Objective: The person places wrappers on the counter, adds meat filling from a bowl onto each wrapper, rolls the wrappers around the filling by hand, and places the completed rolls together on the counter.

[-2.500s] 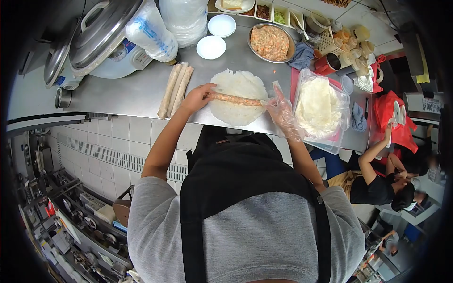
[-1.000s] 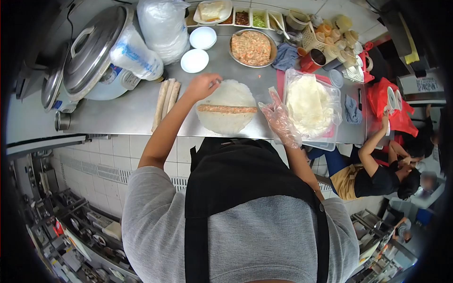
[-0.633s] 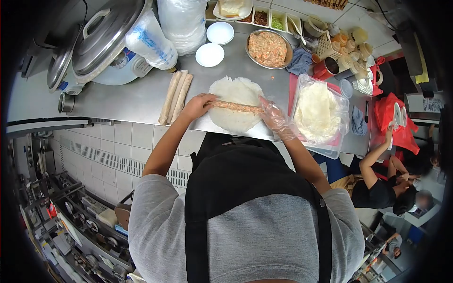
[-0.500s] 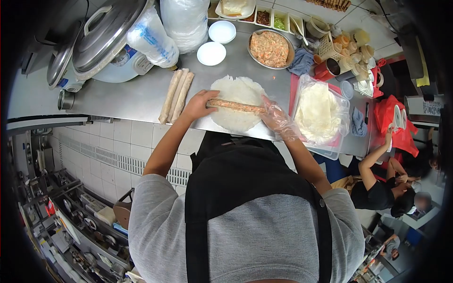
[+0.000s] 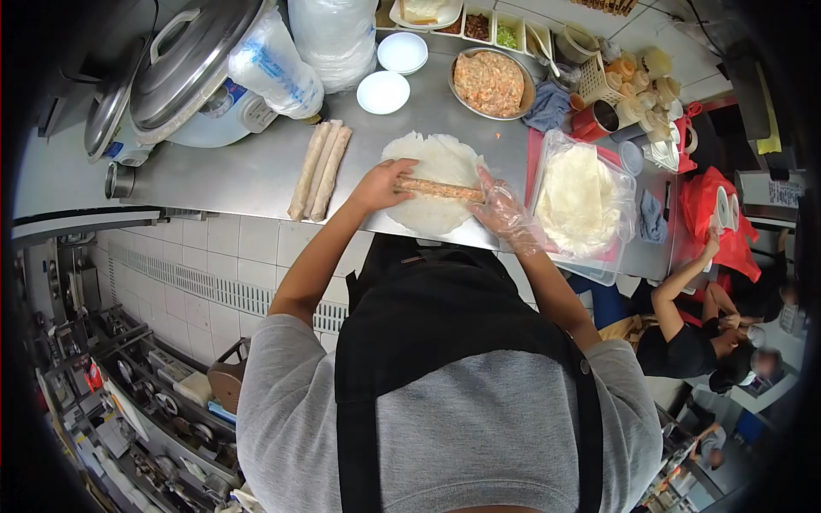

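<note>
A round, thin spring roll wrapper (image 5: 428, 150) lies on the steel counter before me, with a long strip of pinkish meat filling (image 5: 439, 187) across its middle. My left hand (image 5: 385, 185), bare, closes its thumb and fingers about the strip's left end. At the other end, my right hand (image 5: 501, 206), in a clear plastic glove, has its fingers bent around the filling. Part of the wrapper is hidden under both hands. To the left, several finished rolls (image 5: 321, 171) lie side by side.
A metal bowl of meat filling (image 5: 489, 83) stands behind. On the right, a plastic-lined tray holds stacked wrappers (image 5: 571, 197). White bowls (image 5: 383, 92), bagged supplies (image 5: 333, 43), a blue cloth (image 5: 547, 107) and sauce bottles (image 5: 637, 103) surround the workspace. Another person's arm (image 5: 676, 286) reaches in at right.
My left hand has slid right along the filling, and its end now sits further in from the wrapper's edge. The right hand stays at the right end, almost unmoved.
</note>
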`<state>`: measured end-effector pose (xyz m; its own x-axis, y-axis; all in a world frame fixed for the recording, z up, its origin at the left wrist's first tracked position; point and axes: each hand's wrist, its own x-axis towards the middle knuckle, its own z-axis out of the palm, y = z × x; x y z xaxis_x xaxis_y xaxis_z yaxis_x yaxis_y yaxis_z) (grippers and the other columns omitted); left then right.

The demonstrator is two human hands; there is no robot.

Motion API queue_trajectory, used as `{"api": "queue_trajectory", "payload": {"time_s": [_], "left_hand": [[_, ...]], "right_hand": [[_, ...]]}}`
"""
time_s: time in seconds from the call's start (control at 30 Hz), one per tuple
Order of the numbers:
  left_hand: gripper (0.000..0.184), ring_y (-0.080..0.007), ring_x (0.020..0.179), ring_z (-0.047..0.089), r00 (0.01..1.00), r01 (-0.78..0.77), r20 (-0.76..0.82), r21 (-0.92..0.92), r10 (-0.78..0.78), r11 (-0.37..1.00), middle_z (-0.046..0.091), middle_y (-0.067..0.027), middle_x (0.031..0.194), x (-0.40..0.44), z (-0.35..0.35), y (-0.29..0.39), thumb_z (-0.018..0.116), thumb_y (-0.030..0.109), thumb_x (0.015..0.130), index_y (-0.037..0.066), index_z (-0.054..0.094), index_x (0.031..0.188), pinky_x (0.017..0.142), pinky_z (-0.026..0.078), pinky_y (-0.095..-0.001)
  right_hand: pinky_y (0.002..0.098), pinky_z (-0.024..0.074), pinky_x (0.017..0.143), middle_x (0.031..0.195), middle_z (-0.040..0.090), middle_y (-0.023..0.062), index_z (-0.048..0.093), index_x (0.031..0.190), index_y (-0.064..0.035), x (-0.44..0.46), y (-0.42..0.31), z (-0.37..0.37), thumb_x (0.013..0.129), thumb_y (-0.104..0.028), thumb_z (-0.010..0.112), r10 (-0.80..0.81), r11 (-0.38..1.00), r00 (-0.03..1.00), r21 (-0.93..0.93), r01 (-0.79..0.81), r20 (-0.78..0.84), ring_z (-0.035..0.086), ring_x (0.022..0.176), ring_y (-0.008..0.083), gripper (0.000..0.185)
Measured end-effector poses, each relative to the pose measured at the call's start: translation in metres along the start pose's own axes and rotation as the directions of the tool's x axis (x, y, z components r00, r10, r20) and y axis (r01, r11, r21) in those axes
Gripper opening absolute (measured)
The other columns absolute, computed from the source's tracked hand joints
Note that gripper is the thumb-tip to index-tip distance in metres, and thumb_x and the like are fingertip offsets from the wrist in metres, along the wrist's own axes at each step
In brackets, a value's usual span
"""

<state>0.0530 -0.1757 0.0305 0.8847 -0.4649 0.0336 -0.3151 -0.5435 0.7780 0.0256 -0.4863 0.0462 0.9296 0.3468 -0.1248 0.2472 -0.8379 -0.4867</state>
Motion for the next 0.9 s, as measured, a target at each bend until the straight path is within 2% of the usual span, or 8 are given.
{"api": "queue_trajectory", "payload": {"time_s": [0.13,0.2,0.43,0.5,0.53,0.67,0.77,0.9], "left_hand": [[0.060,-0.0297,0.102,0.063,0.998,-0.057,0.038,0.038,0.055,0.998,0.068,-0.0092,0.110,0.015,0.021,0.016,0.078,0.008,0.073,0.011,0.056,0.128,0.090,0.052,-0.0374],[0.059,-0.0298,0.102,0.063,0.994,-0.077,0.076,0.064,0.073,0.995,0.068,-0.0091,0.111,0.018,0.026,0.014,0.078,0.009,0.074,0.012,0.056,0.128,0.089,0.052,-0.0372],[0.047,-0.0291,0.098,0.064,0.999,-0.024,-0.039,0.041,0.026,0.999,0.068,-0.0081,0.113,-0.007,-0.003,-0.013,0.076,0.008,0.076,0.011,0.062,0.120,0.086,0.052,-0.0372],[0.044,-0.0286,0.097,0.064,0.997,-0.015,-0.077,0.062,0.020,0.998,0.068,-0.0085,0.111,-0.015,-0.014,-0.011,0.077,0.008,0.075,0.010,0.063,0.117,0.085,0.052,-0.0373],[0.042,-0.0287,0.096,0.064,0.992,-0.093,-0.076,0.123,0.103,0.988,0.068,-0.0090,0.107,-0.022,-0.022,-0.004,0.078,0.010,0.074,0.010,0.065,0.114,0.084,0.052,-0.0374],[0.036,-0.0301,0.093,0.063,0.960,-0.267,-0.040,0.174,0.278,0.948,0.067,-0.0088,0.099,-0.048,-0.014,0.008,0.079,0.014,0.072,0.011,0.067,0.106,0.084,0.052,-0.0382],[0.034,-0.0298,0.093,0.063,0.978,-0.203,0.071,0.128,0.195,0.971,0.067,-0.0083,0.097,-0.060,0.001,0.012,0.079,0.014,0.072,0.011,0.067,0.104,0.084,0.052,-0.0385],[0.028,-0.0280,0.092,0.064,0.967,-0.255,0.034,0.162,0.253,0.953,0.067,-0.0072,0.094,-0.063,0.016,0.008,0.075,0.010,0.075,0.011,0.067,0.102,0.084,0.051,-0.0385]], "right_hand": [[0.0469,0.0463,0.100,0.127,0.061,0.0178,0.024,0.154,-0.0161,0.004,0.003,0.003,0.076,-0.030,0.076,-0.062,0.997,0.998,0.038,0.062,-0.007,0.058,0.113,0.0417,0.094],[0.0461,0.0424,0.102,0.116,0.067,0.0163,0.026,0.153,-0.0099,0.003,0.007,0.004,0.080,-0.024,0.073,-0.112,0.992,0.994,0.056,0.112,-0.011,0.055,0.116,0.0392,0.088],[0.0432,0.0445,0.099,0.115,0.066,0.0203,0.027,0.153,-0.0086,-0.003,0.019,0.004,0.081,-0.016,0.070,-0.029,0.987,1.000,0.155,0.031,-0.013,0.058,0.113,0.0378,0.084],[0.0401,0.0461,0.095,0.110,0.067,0.0207,0.028,0.153,-0.0090,-0.001,0.017,0.001,0.081,-0.013,0.069,0.044,0.970,0.999,0.239,-0.043,-0.003,0.063,0.103,0.0357,0.083],[0.0401,0.0461,0.095,0.110,0.067,0.0207,0.028,0.153,-0.0090,0.000,0.018,-0.001,0.081,-0.013,0.069,0.042,0.970,0.999,0.239,-0.040,-0.003,0.063,0.103,0.0357,0.083],[0.0352,0.0494,0.087,0.096,0.068,0.0146,0.030,0.153,-0.0101,0.002,0.035,0.008,0.081,-0.010,0.070,0.082,0.926,0.997,0.370,-0.080,0.012,0.065,0.089,0.0258,0.082],[0.0332,0.0507,0.083,0.092,0.068,0.0110,0.034,0.151,-0.0114,0.000,0.026,0.006,0.082,-0.008,0.070,0.083,0.883,0.995,0.466,-0.050,-0.052,0.065,0.086,0.0200,0.078],[0.0330,0.0515,0.082,0.092,0.068,0.0098,0.040,0.149,-0.0130,-0.001,0.017,0.011,0.083,-0.007,0.069,0.070,0.908,0.994,0.418,-0.030,-0.081,0.065,0.087,0.0180,0.072]]}}
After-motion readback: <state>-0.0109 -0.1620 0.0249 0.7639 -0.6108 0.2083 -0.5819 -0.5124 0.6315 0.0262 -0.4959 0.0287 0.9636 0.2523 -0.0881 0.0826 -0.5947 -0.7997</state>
